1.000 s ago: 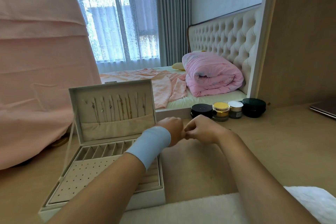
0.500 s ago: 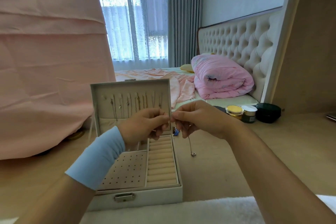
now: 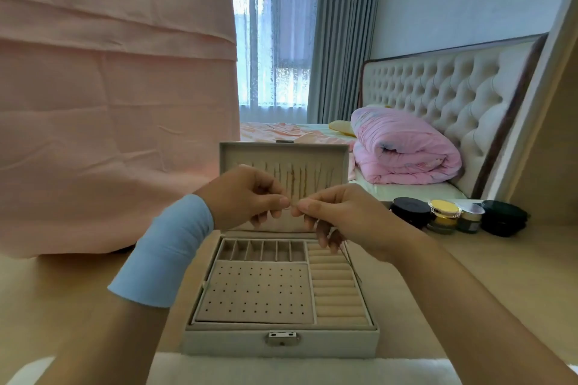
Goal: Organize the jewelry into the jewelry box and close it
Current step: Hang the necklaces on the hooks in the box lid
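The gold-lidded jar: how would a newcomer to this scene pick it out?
Find the tufted headboard on the right; below its foot, four small containers line the tabletop. The gold-lidded jar is second from the left, the only yellow top, between a black jar and a white-lidded jar.

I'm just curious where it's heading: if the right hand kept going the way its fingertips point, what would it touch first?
Most likely the left hand: the right hand points leftward at it, fingertips almost meeting, both pinching a thin chain. Depth is hard to judge.
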{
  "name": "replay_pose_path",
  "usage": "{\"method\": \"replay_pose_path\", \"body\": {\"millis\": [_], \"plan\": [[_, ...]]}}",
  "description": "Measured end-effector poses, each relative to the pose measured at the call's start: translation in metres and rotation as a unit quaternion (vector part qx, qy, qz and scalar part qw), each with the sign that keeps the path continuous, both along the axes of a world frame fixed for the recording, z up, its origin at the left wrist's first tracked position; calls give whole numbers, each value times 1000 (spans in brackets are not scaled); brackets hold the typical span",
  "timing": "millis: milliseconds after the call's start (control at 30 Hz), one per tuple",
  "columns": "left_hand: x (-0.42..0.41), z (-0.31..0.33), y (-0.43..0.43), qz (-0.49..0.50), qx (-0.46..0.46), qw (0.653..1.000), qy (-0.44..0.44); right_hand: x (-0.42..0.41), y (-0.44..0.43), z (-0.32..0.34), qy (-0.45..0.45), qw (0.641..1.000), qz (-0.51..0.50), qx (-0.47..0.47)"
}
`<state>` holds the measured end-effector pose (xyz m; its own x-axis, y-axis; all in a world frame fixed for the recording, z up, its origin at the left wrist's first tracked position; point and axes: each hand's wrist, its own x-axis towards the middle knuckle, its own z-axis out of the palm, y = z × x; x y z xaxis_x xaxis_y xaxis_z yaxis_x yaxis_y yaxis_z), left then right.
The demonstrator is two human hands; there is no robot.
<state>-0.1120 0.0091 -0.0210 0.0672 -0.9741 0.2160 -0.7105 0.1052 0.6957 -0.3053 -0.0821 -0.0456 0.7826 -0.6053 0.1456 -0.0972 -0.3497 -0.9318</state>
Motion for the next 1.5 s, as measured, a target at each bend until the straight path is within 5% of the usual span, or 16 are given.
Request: {"method": "replay_pose_path", "body": {"millis": [167, 333, 600, 833, 1133, 1333, 1500], "plan": [[17, 19, 14, 47, -126, 991, 23, 32, 16, 27, -40, 999, 12, -18], [38, 27, 27, 79, -155, 983, 67, 58, 23, 48, -41, 999, 3, -7], [66, 21, 33, 98, -115, 989, 6, 89, 27, 25, 7, 998, -51, -47], [81, 10, 31, 102, 29, 994, -27, 100, 23, 8, 17, 997, -61, -38], [87, -12, 17, 119, 34, 989, 84, 108, 13, -2, -37, 997, -53, 48], [91, -23, 6, 157, -70, 950, 261, 131, 0, 6, -60, 983, -160, -70], [91, -34, -4, 277, -127, 930, 204, 156, -4, 9, -92, 945, -267, -162]]}}
